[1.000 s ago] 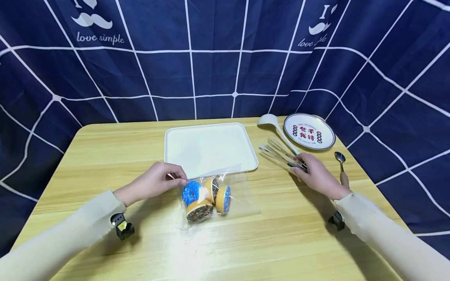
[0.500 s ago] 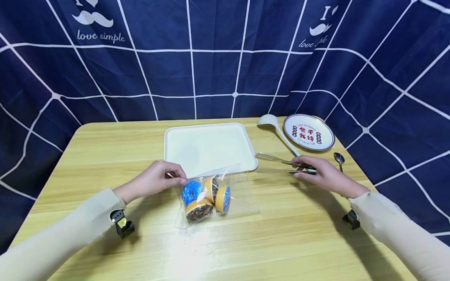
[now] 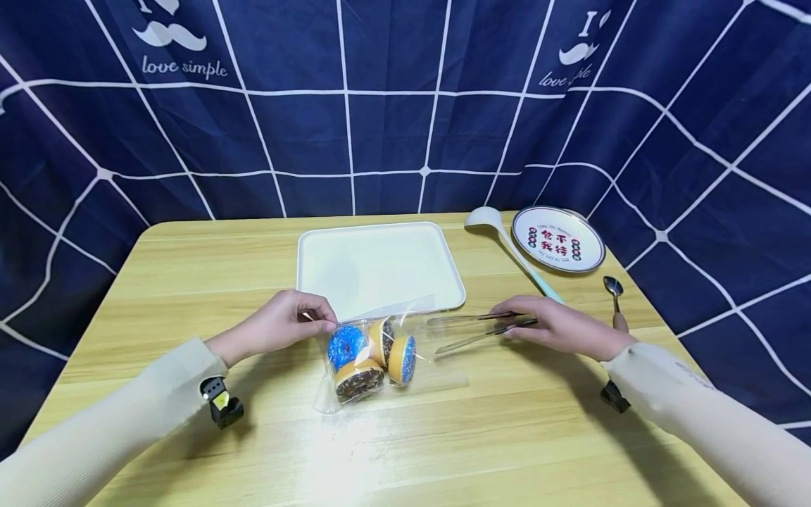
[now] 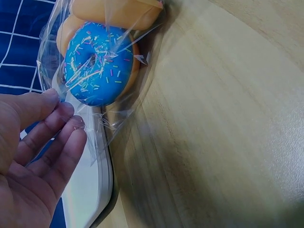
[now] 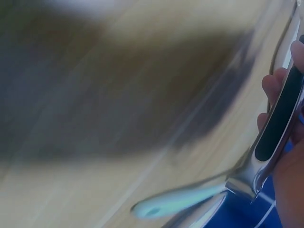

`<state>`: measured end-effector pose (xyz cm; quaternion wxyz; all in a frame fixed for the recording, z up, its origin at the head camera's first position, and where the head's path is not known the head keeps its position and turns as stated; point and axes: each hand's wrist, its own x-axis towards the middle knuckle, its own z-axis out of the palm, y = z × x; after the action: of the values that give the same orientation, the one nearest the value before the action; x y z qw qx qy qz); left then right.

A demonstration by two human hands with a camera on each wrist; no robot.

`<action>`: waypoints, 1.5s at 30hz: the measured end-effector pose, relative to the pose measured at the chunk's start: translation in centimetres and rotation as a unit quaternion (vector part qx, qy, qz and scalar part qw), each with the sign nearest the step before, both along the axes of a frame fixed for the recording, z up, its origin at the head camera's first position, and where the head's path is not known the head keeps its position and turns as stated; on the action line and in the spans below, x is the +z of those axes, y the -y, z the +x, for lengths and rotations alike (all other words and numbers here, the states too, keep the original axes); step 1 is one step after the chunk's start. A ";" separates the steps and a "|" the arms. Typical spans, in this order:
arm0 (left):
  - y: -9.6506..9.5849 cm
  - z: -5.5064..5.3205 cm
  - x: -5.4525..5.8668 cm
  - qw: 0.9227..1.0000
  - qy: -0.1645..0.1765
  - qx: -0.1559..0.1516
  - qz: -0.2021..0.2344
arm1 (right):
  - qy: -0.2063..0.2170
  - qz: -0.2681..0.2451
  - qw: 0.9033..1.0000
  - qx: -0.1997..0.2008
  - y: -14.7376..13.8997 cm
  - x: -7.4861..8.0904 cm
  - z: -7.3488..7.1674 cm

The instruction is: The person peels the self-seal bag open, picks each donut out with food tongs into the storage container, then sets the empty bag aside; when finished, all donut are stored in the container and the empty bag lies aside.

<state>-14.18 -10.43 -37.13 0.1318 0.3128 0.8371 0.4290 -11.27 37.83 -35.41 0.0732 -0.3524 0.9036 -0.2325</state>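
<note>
Head view: left hand [image 3: 286, 325] pinches the clear bag [image 3: 436, 374] to its right; right hand [image 3: 557, 325] grips tongs [image 3: 473, 340], tips leftward, best held level to avoid snagging plastic.

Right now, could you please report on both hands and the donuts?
Left hand pinching clear bag. Right hand holding tongs, spread, tips at bag's right end; inside or not, unclear. Four donuts bagged. Bag film may obstruct.

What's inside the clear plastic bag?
The bag holds four donuts, two blue-topped and two brown-topped. The rear brown donut is partly covered by the others, and whatever lies under them is hidden.
</note>
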 end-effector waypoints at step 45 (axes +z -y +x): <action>0.1 0.1 0.0 1.000 0.000 -0.011 0.007 | 0.123 0.011 0.992 0.003 2.7 0.7 -0.5</action>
<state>-14.07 -10.55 -37.09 0.1345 0.3231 0.8303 0.4336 -11.73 35.18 -34.72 0.1883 -0.3229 0.8891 -0.2641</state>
